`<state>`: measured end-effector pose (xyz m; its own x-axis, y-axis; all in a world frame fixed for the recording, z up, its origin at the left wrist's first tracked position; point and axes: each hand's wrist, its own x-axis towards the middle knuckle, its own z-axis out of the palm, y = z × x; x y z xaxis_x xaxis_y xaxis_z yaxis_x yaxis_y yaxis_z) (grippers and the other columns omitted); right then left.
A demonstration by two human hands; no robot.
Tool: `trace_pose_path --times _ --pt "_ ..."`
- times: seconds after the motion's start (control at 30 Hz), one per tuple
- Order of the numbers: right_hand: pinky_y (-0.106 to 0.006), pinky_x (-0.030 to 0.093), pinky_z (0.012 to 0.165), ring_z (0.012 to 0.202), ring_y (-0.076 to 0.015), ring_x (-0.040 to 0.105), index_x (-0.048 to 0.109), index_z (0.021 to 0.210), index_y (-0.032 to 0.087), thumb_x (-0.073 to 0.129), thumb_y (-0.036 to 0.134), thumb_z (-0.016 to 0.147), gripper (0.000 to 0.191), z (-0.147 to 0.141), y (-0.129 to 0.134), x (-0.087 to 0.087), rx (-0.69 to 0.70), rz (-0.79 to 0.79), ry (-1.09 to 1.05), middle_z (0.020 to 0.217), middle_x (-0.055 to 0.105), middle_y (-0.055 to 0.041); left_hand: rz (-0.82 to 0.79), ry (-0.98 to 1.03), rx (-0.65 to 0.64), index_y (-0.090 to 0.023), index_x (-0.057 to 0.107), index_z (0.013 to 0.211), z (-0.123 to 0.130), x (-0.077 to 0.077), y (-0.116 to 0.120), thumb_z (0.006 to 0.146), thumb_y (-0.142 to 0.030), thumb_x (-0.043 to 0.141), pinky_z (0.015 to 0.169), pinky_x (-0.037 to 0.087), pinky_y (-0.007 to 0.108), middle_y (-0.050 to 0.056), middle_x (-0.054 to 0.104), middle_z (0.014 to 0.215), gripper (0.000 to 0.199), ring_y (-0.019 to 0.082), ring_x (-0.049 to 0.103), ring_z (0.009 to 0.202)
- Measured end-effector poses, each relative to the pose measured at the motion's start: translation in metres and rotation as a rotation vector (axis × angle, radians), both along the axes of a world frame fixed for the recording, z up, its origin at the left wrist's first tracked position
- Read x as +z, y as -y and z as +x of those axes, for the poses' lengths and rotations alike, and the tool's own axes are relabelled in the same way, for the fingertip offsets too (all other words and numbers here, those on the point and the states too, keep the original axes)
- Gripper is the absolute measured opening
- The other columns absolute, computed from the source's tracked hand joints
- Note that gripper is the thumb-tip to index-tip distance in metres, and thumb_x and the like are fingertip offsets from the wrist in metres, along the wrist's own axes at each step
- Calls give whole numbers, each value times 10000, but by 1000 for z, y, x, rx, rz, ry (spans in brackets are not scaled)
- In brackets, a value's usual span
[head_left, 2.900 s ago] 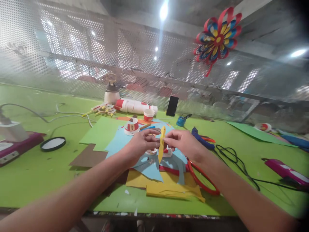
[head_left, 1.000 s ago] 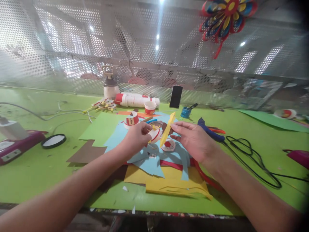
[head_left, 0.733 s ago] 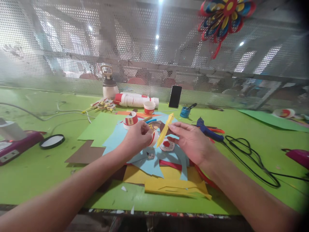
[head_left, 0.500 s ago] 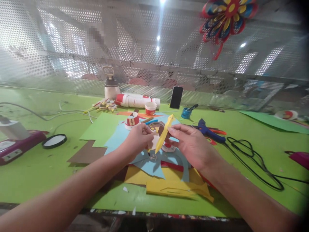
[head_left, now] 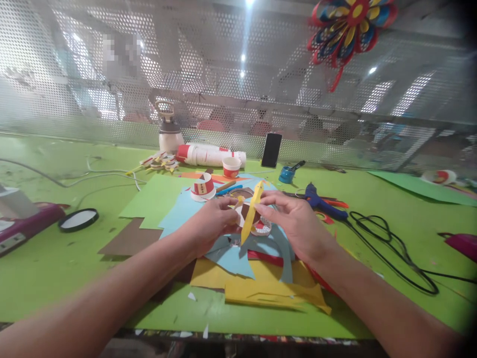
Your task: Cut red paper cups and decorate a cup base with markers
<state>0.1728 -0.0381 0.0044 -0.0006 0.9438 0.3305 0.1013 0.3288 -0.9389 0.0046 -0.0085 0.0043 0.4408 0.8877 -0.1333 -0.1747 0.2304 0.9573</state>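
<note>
One green bench (head_left: 171,311), perforated screen (head_left: 216,64) behind.
Left grip (head_left: 234,213) pinches white piece (head_left: 241,214); right grip (head_left: 259,204) holds yellow strip (head_left: 249,219) between both. Blue paper (head_left: 234,261) lies beneath; flower ornament (head_left: 358,14) hangs above, right of the grips.

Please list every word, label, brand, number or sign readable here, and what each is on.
No text can be read for certain.
Red-and-white paper cup with a cream panel: dark characters, too small to read.
Long stack of white and red paper cups: faint marks, too blurred to read.
Upright white-and-red paper cup: small yellowish print, unreadable.
Yellow paper strip: tiny dark marks, unclear.
</note>
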Motion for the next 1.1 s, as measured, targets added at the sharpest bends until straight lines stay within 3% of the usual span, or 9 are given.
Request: trace_pose_path --times 0.07,0.23,0.37,0.5,0.83,1.1 --pt "-414 425 965 1119 -235 569 735 716 224 727 291 758 79 1 -3 -3 -23 51 80 1067 637 -56 -18 22 -12 -129 602 918 0 1 1 694 -39 622 752 535 321 73 676 852 243 170 655 770" --pt "-499 444 941 1090 -272 595 728 732 216 689 285 763 85 4 -8 -6 -96 110 245 1083 634 -94 -40 109 -71 -109 594 951 1 4 6 783 -34 583 699 565 310 107 702 856 185 191 694 766" --pt "-499 412 992 1082 -257 607 720 735 217 673 243 784 73 4 -6 -6 -171 235 398 1014 663 -85 -34 120 -43 -113 582 915 2 7 9 825 -49 568 666 572 283 100 703 809 111 172 693 714" --pt "-490 439 950 1028 -251 624 694 727 216 667 220 803 81 3 -3 -4 -229 321 498 1006 668 -76 -27 147 -37 -109 592 876 2 8 9 798 -37 578 637 570 255 86 692 772 107 147 670 665" --pt "-456 454 927 1032 -252 608 668 766 191 642 170 838 80 2 -3 -5 -209 381 557 1010 643 -91 6 225 -49 -123 623 853 1 1 8 736 -52 586 657 583 286 32 632 755 142 132 613 695" --pt "-449 464 921 1038 -246 601 642 778 221 628 192 859 88 -1 1 -4 -205 380 575 1009 628 -79 18 129 -41 -135 570 843 2 4 8 759 -163 698 719 554 328 57 675 806 155 159 652 719"
